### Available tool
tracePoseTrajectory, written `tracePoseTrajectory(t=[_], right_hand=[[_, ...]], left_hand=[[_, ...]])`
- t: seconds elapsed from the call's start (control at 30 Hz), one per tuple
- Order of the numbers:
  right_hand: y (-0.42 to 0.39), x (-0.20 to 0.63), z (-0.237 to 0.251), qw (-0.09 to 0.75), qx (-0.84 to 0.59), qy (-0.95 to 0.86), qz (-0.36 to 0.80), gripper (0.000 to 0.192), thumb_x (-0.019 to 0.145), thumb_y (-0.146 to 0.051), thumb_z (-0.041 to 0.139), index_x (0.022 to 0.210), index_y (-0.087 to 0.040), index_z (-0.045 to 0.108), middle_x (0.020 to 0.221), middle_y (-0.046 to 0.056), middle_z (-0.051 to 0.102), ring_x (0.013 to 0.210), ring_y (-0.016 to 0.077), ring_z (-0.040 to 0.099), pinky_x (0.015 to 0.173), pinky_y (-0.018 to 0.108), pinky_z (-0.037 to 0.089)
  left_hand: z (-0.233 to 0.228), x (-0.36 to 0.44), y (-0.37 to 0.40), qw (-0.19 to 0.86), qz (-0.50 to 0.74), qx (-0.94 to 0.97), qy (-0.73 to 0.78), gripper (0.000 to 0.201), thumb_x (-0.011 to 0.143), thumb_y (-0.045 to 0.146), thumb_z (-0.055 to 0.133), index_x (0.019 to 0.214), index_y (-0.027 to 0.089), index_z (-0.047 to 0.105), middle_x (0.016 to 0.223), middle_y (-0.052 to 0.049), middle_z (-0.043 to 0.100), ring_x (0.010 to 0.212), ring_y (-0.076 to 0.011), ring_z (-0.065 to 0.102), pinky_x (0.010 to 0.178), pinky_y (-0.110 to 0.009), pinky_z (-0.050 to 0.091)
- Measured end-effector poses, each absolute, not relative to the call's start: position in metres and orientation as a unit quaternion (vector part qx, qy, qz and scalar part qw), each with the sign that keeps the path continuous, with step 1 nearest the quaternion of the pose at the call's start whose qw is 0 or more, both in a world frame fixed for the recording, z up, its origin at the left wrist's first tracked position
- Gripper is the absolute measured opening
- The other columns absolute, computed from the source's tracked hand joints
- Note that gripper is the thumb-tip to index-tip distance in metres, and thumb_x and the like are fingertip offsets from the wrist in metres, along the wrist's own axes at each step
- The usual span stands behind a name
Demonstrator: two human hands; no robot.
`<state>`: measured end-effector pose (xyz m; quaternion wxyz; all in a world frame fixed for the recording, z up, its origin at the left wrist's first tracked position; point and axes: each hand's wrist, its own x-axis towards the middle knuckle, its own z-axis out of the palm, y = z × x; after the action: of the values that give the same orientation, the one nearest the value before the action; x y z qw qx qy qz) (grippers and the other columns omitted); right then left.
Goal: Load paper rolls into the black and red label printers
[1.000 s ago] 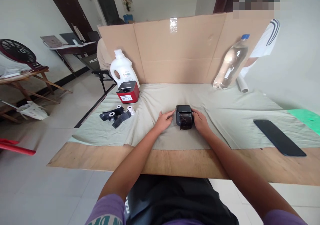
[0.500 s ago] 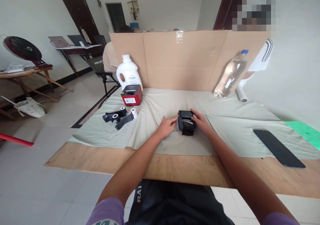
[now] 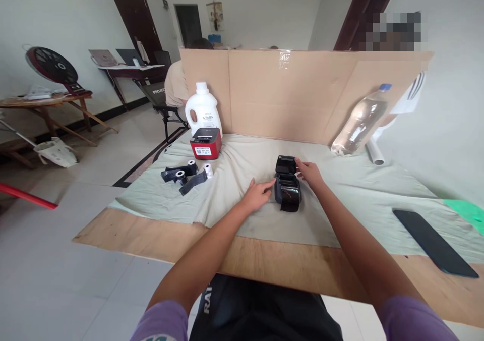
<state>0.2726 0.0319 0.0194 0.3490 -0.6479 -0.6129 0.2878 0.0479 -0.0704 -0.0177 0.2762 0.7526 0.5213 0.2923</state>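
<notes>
Printer [image 3: 288, 189], small and black, sits near the middle of the grey-green cloth [image 3: 363, 189] spread over the wooden tabletop [image 3: 287, 268]. Its long axis runs away from the person, tilted slightly left at the far end, and its lid [image 3: 285, 164] stands hinged up at that far end, so the open compartment faces up and toward the camera. A dark strip hangs from the near end.

Left hand [image 3: 258, 194] lies flat on the cloth with fingers loosely extended, its fingertips touching the printer's left side; it grips nothing. Right hand [image 3: 310, 172] rests fingers spread against the raised lid's right edge, touching rather than clasping it.

Half a second ago the lid was shut flat on the body and both hands flanked the closed case; now the lid is up and the right hand has shifted farther back with it. The left hand has kept to the same side.

Off to the left lie small paper rolls [image 3: 187, 172] with dark wrappers, a red printer [image 3: 205, 143] and a white jug [image 3: 204, 110]. A clear bottle [image 3: 361, 120] leans on the cardboard screen [image 3: 295, 91] at the back, and a black phone [image 3: 434, 242] lies at the right.
</notes>
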Motion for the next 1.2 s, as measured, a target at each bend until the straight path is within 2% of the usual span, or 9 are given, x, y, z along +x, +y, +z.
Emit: tracePoseTrajectory(t=[0.17,0.27,0.4,0.6,0.83,0.93,1.03,1.1,1.2], right_hand=[[0.012,0.270,0.032,0.245,-0.609,-0.754,0.028,0.031,0.086,-0.047,0.059,0.095,-0.021,0.074,0.095,0.009,0.069,0.091,0.0262,0.065,0.074,0.035,0.049],[0.015,0.267,0.040,0.102,-0.548,-0.828,0.066,0.023,0.080,-0.033,0.065,0.098,-0.025,0.076,0.093,0.006,0.069,0.087,0.0232,0.065,0.079,0.033,0.049],[0.030,0.256,0.047,-0.017,-0.545,-0.836,0.065,0.040,0.070,-0.035,0.075,0.110,-0.028,0.074,0.103,0.008,0.070,0.097,0.0280,0.065,0.082,0.035,0.051],[0.039,0.255,0.036,-0.043,-0.542,-0.839,0.009,0.039,0.073,-0.040,0.070,0.109,-0.026,0.075,0.115,0.014,0.068,0.112,0.0342,0.062,0.089,0.041,0.052],[0.048,0.250,0.039,-0.126,-0.523,-0.837,0.095,0.036,0.073,-0.029,0.068,0.107,-0.023,0.078,0.111,0.009,0.074,0.111,0.0317,0.066,0.096,0.040,0.050],[0.043,0.248,0.053,-0.115,-0.524,-0.841,0.063,0.031,0.072,-0.025,0.071,0.102,-0.022,0.078,0.109,0.013,0.073,0.115,0.0344,0.063,0.097,0.042,0.049],[0.033,0.249,0.077,-0.043,-0.542,-0.835,0.087,0.021,0.075,-0.024,0.069,0.095,-0.020,0.075,0.104,0.014,0.072,0.101,0.0312,0.066,0.091,0.041,0.051],[0.023,0.242,0.100,0.035,-0.558,-0.814,0.154,0.017,0.079,-0.024,0.065,0.093,-0.019,0.071,0.100,0.012,0.072,0.087,0.0259,0.067,0.081,0.038,0.053],[0.005,0.209,0.133,0.174,-0.514,-0.787,0.294,0.029,0.085,-0.032,0.060,0.110,-0.021,0.069,0.094,0.007,0.071,0.074,0.0185,0.062,0.066,0.031,0.052]], left_hand=[[-0.020,0.048,-0.069,0.274,0.299,0.754,0.518,0.059,0.090,0.021,0.045,0.148,0.033,0.049,0.147,0.000,0.055,0.136,-0.0226,0.053,0.125,-0.057,-0.001],[-0.021,0.048,-0.069,0.265,0.295,0.755,0.521,0.059,0.090,0.022,0.045,0.148,0.033,0.049,0.145,-0.001,0.057,0.133,-0.0235,0.056,0.125,-0.057,0.001],[-0.019,0.047,-0.070,0.261,0.289,0.758,0.522,0.059,0.091,0.024,0.045,0.148,0.034,0.049,0.147,0.000,0.055,0.136,-0.0230,0.054,0.125,-0.058,0.003],[-0.018,0.045,-0.071,0.255,0.282,0.767,0.517,0.060,0.091,0.025,0.044,0.150,0.034,0.046,0.151,0.002,0.051,0.140,-0.0211,0.050,0.125,-0.056,0.003],[-0.017,0.044,-0.071,0.253,0.270,0.773,0.516,0.059,0.092,0.026,0.042,0.151,0.035,0.044,0.153,0.004,0.049,0.140,-0.0201,0.050,0.127,-0.053,0.005],[-0.017,0.044,-0.071,0.249,0.274,0.772,0.518,0.059,0.092,0.027,0.043,0.150,0.034,0.045,0.152,0.004,0.050,0.139,-0.0204,0.051,0.127,-0.052,0.006],[-0.017,0.043,-0.070,0.239,0.273,0.775,0.517,0.058,0.093,0.029,0.043,0.151,0.031,0.045,0.150,0.001,0.054,0.137,-0.0220,0.052,0.127,-0.052,0.010],[-0.018,0.043,-0.069,0.233,0.268,0.780,0.515,0.055,0.094,0.030,0.043,0.149,0.030,0.049,0.143,0.000,0.061,0.132,-0.0230,0.057,0.126,-0.052,0.014],[-0.021,0.044,-0.066,0.227,0.258,0.776,0.529,0.051,0.093,0.032,0.044,0.143,0.029,0.055,0.134,0.000,0.068,0.126,-0.0233,0.061,0.126,-0.051,0.016]])
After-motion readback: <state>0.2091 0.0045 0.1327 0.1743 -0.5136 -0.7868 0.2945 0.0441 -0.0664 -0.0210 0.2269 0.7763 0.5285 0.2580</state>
